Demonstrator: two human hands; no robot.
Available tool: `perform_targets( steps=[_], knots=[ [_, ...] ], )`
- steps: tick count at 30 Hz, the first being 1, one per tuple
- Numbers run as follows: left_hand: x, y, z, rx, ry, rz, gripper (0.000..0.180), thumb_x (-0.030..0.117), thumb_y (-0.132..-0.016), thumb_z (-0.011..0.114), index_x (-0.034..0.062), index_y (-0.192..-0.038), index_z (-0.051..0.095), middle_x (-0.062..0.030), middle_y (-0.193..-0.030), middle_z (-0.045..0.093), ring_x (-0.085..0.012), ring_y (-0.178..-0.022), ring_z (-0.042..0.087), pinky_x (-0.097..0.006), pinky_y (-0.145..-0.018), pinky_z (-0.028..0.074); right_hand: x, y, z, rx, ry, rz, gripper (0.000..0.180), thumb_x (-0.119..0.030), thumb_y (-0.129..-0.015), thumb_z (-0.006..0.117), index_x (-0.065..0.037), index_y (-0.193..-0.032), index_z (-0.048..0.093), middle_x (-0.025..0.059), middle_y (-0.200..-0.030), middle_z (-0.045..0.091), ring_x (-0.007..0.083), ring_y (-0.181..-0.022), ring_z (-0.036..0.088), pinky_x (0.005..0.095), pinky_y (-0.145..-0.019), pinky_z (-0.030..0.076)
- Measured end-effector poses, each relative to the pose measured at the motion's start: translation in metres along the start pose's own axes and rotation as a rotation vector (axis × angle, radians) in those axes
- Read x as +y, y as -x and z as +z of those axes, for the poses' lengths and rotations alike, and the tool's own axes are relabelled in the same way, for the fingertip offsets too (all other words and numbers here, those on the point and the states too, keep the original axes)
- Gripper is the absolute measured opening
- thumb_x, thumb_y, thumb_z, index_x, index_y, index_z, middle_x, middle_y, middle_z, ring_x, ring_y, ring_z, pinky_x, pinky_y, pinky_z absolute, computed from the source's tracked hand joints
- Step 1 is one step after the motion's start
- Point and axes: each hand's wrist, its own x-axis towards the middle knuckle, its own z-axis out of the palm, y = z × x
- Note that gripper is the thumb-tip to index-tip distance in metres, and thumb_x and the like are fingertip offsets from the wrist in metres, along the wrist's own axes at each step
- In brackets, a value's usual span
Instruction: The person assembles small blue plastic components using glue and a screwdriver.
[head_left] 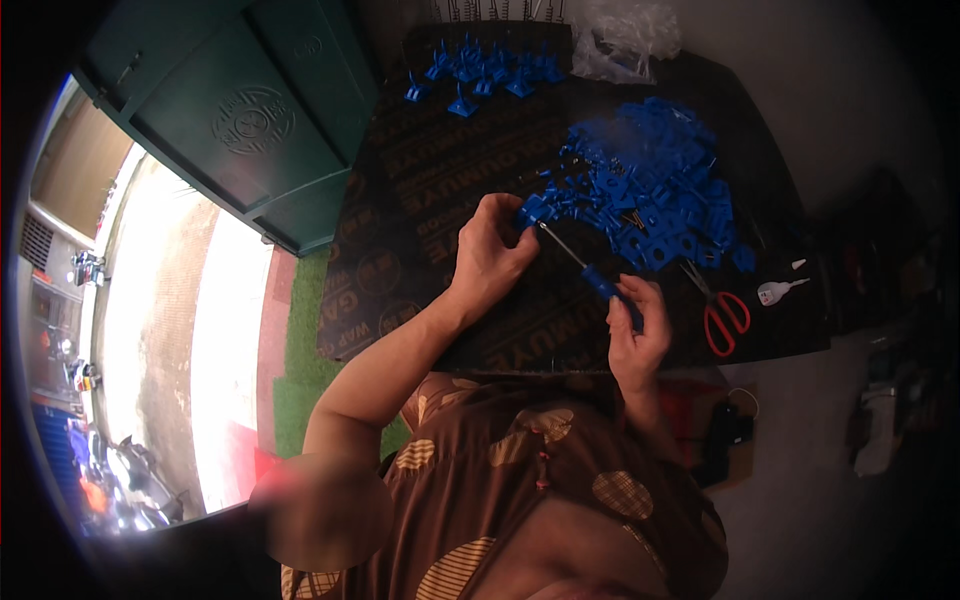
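Left hand [495,250] pinches blue part [537,208] over black table [440,335], left of blue pile [655,150]; right hand [640,330] grips screwdriver [598,279], tip at part; clear bag [630,42], white bottle [771,293]: can't tell contents

Brown lettering [480,155] on dark tabletop [405,265]; circular emblem [253,119] on green door [290,175].

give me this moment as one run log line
left hand: holds blue part | right hand: holds screwdriver by handle, shaft toward blue part | nearby: blue pile, scissors, white bottle
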Motion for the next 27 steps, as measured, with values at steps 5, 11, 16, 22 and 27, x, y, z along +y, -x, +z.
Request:
perform_targets(
  steps=[5,11,16,22,27],
  knots=[
    [0.002,0.0,0.001,-0.005,-0.004,-0.001,0.032,0.005,-0.08,0.066,-0.0029,-0.108,0.053,-0.0119,-0.09,0.065,-0.012,-0.069,0.059,-0.026,-0.063,0.05,0.003,0.005,-0.002,-0.012,-0.111,0.128,0.025,-0.002,-0.09,0.058,0.004,-0.114,0.056,0.0105,-0.097,0.058,0.0106,-0.071,0.056,0.0215,-0.059,0.045],
    [-0.002,0.001,0.001,0.011,0.015,-0.01,0.031,0.005,-0.081,0.066,-0.0026,-0.108,0.053,-0.0113,-0.089,0.065,-0.0114,-0.068,0.059,-0.026,-0.063,0.05,-0.009,-0.01,-0.004,-0.119,-0.024,-0.054,0.03,0.001,-0.086,0.058,0.006,-0.115,0.054,0.0144,-0.11,0.05,0.0129,-0.072,0.055,0.0233,-0.058,0.044],
    [-0.004,0.0,0.001,0.023,0.04,-0.01,0.031,0.005,-0.082,0.066,-0.0023,-0.108,0.053,-0.0113,-0.089,0.065,-0.0109,-0.068,0.06,-0.025,-0.062,0.05,-0.008,-0.012,-0.004,-0.119,0.042,-0.111,0.028,0.002,-0.085,0.058,0.003,-0.113,0.055,0.0142,-0.106,0.051,0.0185,-0.08,0.055,0.0278,-0.065,0.046],
    [0.0,0.0,-0.001,0.015,-0.054,0.013,0.032,0.005,-0.081,0.066,-0.0018,-0.109,0.052,-0.0123,-0.087,0.065,-0.0128,-0.065,0.06,-0.027,-0.061,0.051,-0.01,-0.007,-0.002,-0.039,0.116,-0.086,0.022,0.0,-0.087,0.059,0.003,-0.109,0.057,0.0144,-0.098,0.053,0.0237,-0.084,0.057,0.0308,-0.067,0.046],
    [0.002,0.001,0.0,0.017,-0.086,0.009,0.033,0.006,-0.081,0.066,-0.002,-0.109,0.052,-0.0127,-0.083,0.065,-0.0148,-0.064,0.061,-0.028,-0.06,0.051,-0.002,-0.002,0.0,0.004,0.143,-0.073,0.018,-0.001,-0.089,0.056,0.003,-0.107,0.058,0.0132,-0.091,0.056,0.0226,-0.078,0.057,0.0306,-0.063,0.046]
  ],
)
